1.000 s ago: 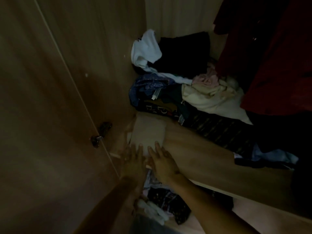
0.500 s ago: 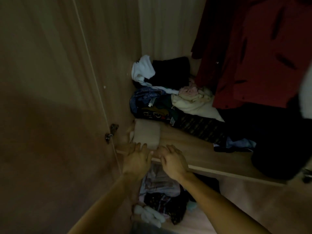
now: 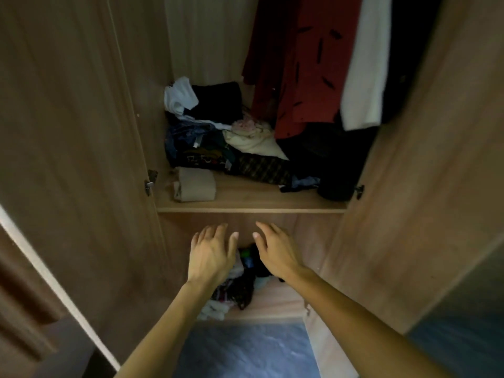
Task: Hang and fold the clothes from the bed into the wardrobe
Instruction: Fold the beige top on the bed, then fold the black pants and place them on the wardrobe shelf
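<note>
A folded beige garment point(image 3: 194, 184) lies at the front left of the wardrobe shelf point(image 3: 251, 207). Behind it sits a heap of crumpled clothes point(image 3: 218, 140). My left hand point(image 3: 211, 253) and my right hand point(image 3: 276, 251) hover side by side below the shelf's front edge, fingers straight and spread, holding nothing. A red patterned garment point(image 3: 305, 69) and a white garment point(image 3: 366, 66) hang at the upper right.
Both wardrobe doors stand open, the left door point(image 3: 68, 159) and the right door point(image 3: 425, 173). A lower shelf point(image 3: 278, 304) holds another pile of dark and light clothes point(image 3: 240, 285) under my hands. Blue floor point(image 3: 245, 350) shows below.
Both hands have let go of the beige garment and drawn back from the shelf edge to below it. The view has pulled away, showing the whole wardrobe.
</note>
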